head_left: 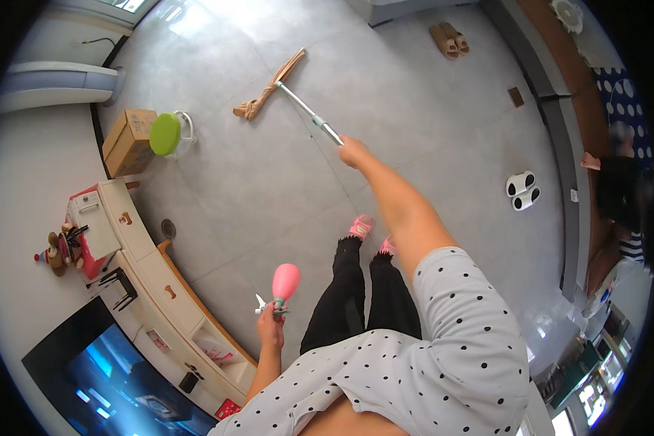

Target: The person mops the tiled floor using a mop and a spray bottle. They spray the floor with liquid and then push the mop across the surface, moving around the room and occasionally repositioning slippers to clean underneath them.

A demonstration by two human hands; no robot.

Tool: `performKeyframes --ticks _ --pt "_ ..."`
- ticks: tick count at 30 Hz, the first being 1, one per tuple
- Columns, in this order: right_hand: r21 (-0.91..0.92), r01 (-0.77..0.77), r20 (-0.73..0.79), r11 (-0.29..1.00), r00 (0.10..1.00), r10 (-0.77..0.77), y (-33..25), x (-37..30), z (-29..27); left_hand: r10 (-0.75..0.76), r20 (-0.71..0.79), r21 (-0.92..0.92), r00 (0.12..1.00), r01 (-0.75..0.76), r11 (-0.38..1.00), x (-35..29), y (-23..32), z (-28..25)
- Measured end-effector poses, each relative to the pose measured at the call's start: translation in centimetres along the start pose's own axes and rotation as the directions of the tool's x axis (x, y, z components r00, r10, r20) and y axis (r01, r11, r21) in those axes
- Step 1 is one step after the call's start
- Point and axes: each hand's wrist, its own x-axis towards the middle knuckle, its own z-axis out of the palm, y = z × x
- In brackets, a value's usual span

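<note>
My right hand [354,152], arm stretched forward, is closed around the end of a metal pole. The pole belongs to a mop [307,110] whose wide head, wrapped in a brown cloth [252,109], rests on the grey tiled floor. Close to my body on the left, my left hand [271,325] grips a pink spray bottle [286,282] by its neck. The bottle's white and grey spray head is at the hand, and its pink body points away from me. The fingers of the left hand are partly hidden behind the spray head.
A cardboard box [128,142] and a green round stool [165,134] stand at the left wall by a white cabinet [168,285]. Brown slippers [449,41] lie far right, black-and-white slippers [522,190] nearer. A person [621,189] is on the long bench at right.
</note>
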Motion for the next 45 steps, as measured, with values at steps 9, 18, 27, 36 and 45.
performKeyframes --ticks 9,18,27,36,45 --pt "0.046 -0.062 -0.082 0.997 0.995 0.065 27.2 -27.8 -0.4 -0.168 -0.111 0.144 0.98 0.183 0.973 2.1 -2.6 -5.7" --pt "0.071 -0.531 -0.018 0.844 0.846 0.533 29.8 -50.1 -5.8 -0.083 -0.027 0.326 0.996 0.087 0.941 5.5 1.0 0.0" --pt "0.218 -0.225 -0.005 0.95 0.973 0.231 18.0 -39.5 -9.0 0.023 0.202 0.221 0.979 -0.068 0.973 5.8 3.8 6.9" --pt "-0.002 0.325 -0.003 0.946 0.946 -0.325 5.8 -7.9 -2.2 -0.038 0.108 0.093 0.993 0.028 0.995 2.9 0.5 3.1" --pt "-0.129 0.234 0.359 0.964 0.917 -0.174 -12.8 3.5 6.7 -0.122 -0.351 -0.21 0.928 0.049 0.976 -0.4 -7.4 -6.5"
